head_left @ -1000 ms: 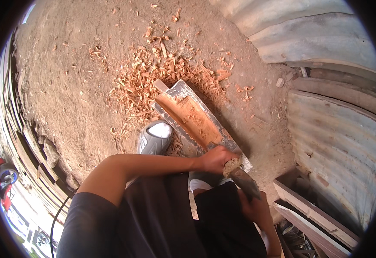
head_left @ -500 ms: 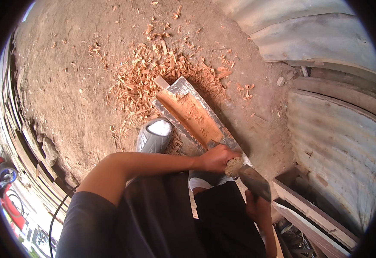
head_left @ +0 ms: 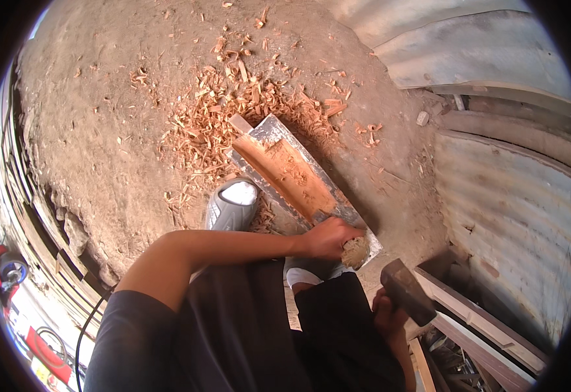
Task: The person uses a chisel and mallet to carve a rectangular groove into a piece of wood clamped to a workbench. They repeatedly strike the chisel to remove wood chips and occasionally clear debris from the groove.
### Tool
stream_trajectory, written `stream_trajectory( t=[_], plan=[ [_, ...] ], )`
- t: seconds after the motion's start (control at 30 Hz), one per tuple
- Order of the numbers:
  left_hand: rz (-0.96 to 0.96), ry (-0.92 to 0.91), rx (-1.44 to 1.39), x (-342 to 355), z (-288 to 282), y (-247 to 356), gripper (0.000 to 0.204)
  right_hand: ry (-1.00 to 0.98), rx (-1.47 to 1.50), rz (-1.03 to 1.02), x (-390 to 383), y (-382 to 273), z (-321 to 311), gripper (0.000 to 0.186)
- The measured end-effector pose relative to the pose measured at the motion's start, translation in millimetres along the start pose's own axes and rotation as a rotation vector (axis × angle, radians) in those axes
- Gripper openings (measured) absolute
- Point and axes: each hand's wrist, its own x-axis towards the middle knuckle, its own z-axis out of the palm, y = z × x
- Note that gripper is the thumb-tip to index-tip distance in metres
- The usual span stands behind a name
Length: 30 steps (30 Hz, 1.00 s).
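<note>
My left hand [head_left: 330,239] is closed around a chisel, its frayed wooden handle end [head_left: 356,251] poking out toward the right. The grey chisel blade [head_left: 321,216] rests against the near end of a hollowed, curved wooden piece [head_left: 259,157] with loose chips in its trough. Under that piece lies a board [head_left: 274,130] with worn, flaking paint. My right hand [head_left: 387,316] grips a hammer by its handle, which my fingers mostly hide. The dark, blocky hammer head [head_left: 408,292] is apart from the chisel, to its lower right.
Wood shavings [head_left: 259,93] are heaped on the dirt floor [head_left: 102,144] beyond the board. My grey shoe [head_left: 232,206] stands at its left. Corrugated metal sheets [head_left: 501,209] rise on the right, above stacked planks [head_left: 481,326]. More boards line the left side.
The hammer has moved away from the chisel's handle end, toward the lower right. My left hand and the chisel stay almost in place.
</note>
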Motion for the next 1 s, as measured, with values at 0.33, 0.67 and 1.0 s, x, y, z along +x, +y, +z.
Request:
stream_trajectory(
  t=[0.33, 0.67, 1.0],
  plan=[
    [0.035, -0.044, 0.014, -1.4, 7.2, -5.7, 0.023, -0.046, 0.122, 0.296, 21.2, -41.2, -23.1, 0.028],
    [0.036, -0.06, 0.055, -0.1, 9.8, -4.2, 0.022, 0.054, 0.215, 0.331, 16.5, -44.1, -7.9, 0.026],
    [0.054, -0.06, 0.169, -4.3, 15.6, -12.1, 0.025, 0.094, 0.131, 0.195, 28.2, -32.6, -2.0, 0.031]
  ],
)
